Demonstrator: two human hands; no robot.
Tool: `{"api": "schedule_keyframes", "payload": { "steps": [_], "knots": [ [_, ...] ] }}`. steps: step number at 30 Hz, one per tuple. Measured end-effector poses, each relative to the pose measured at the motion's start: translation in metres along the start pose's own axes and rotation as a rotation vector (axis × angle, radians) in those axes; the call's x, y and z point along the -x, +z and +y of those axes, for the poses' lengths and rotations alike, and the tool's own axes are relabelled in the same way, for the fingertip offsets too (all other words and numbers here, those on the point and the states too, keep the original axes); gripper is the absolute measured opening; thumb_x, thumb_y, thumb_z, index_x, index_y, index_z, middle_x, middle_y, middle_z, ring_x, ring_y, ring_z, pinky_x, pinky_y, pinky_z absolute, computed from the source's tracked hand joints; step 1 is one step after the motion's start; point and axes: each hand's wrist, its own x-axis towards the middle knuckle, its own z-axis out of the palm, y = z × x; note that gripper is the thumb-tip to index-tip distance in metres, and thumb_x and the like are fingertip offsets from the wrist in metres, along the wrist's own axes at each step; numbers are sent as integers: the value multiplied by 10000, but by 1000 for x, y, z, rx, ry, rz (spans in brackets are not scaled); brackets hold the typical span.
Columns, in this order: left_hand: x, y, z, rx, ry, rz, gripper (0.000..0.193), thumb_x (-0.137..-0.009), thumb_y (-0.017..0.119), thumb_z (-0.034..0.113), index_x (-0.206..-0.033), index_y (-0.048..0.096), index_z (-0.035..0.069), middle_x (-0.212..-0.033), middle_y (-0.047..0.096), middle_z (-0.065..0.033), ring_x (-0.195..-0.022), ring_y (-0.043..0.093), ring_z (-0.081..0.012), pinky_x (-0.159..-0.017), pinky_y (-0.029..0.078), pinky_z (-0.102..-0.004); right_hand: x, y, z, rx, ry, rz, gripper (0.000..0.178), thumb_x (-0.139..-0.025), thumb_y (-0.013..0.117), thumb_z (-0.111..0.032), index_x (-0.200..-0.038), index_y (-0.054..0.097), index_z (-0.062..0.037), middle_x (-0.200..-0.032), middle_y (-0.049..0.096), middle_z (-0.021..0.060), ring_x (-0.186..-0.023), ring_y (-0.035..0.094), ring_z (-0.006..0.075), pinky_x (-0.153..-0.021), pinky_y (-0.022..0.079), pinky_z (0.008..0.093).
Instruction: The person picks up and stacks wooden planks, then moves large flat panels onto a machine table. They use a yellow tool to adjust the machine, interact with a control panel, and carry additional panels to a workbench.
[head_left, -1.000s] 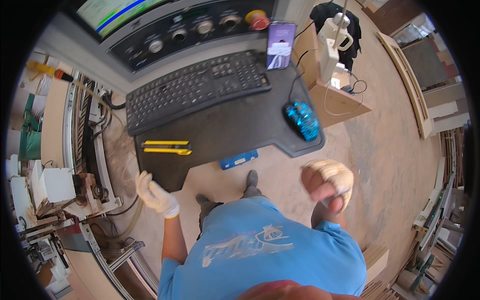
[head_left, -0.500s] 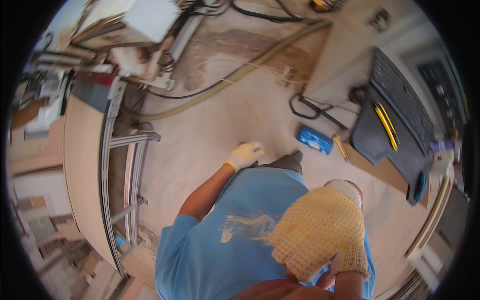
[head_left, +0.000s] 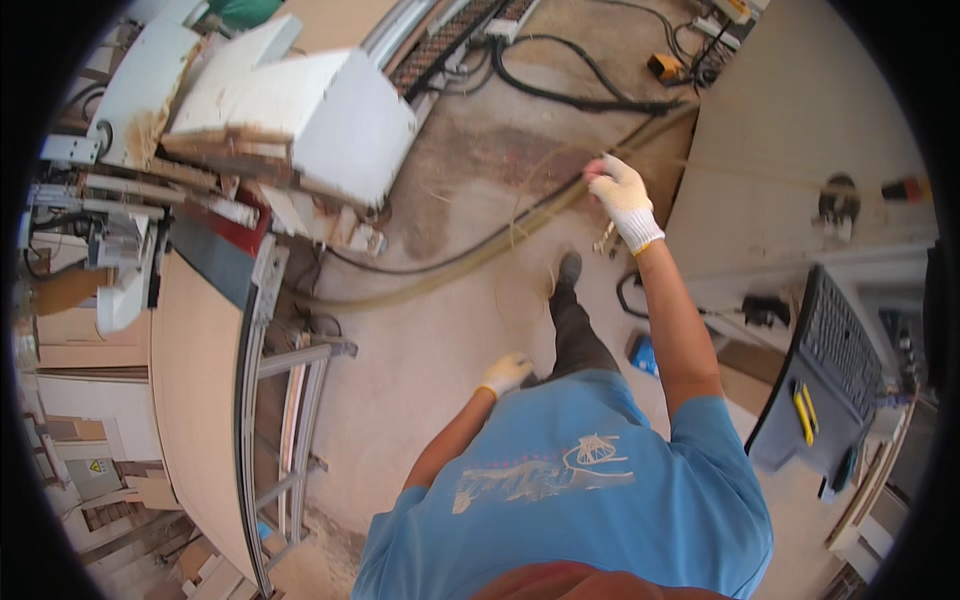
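My right hand [head_left: 622,192], in a pale knitted glove with a white cuff, reaches out ahead over the floor. Its fingers are loosely bent and apart, and I see nothing held in them; the fingertips look pinkish. Below it in the picture runs a long yellowish hose [head_left: 430,288] on the floor, with no visible contact. My left hand [head_left: 508,372], gloved alike, hangs low beside my dark trouser leg [head_left: 580,340]. Its fingers are a little blurred but loosely apart, with nothing visible in them.
To the left stands a long pale-topped table [head_left: 200,380] on a metal frame [head_left: 290,400]. A white machine housing [head_left: 350,125] is beyond it. On the right, a keyboard [head_left: 840,340] and a yellow cutter [head_left: 806,412] rest on a dark tray. A blue box [head_left: 643,354] and black cables [head_left: 560,95] lie on the floor.
My right hand has swung from close to my body to far out in front. The view has shifted, with the white machine housing and the cabinet now showing more fully. My left hand still hangs low.
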Motion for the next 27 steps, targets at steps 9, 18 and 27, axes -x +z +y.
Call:
{"api": "schedule_keyframes", "payload": {
  "steps": [9, 18, 27],
  "knots": [
    [-246, -165, 142, -379, -3, -27, 416, -909, 575, 407, -1132, 748, 101, -1139, 735, -206, -1048, 702, -388, -925, 534, -479, -193, -133, 140, 237, 114, 237, 788, -895, 649, -136, -1607, 313, -99, -1090, 712, 129, -1012, 680, 246, -924, 537, 368],
    [-449, -419, 167, 988, -180, 1001, 194, -938, 588, 190, -789, 649, 82, -657, 634, -72, -488, 591, -207, -454, 463, -393, -186, -165, 172, 514, 369, -27, 421, -882, 600, -113, -1293, 606, -23, -1001, 682, 117, -750, 635, 187, -667, 524, 329],
    [-528, -780, 13, 1899, 277, 1081, 201, -1027, 479, 299, -903, 502, 143, -804, 535, -55, -672, 513, -237, -562, 394, -364, -267, -122, 222, 645, 730, -316, 443, -926, 612, -278, -1276, 664, -12, -1226, 707, 251, -1172, 668, 388, -998, 506, 413]
  ]
}}
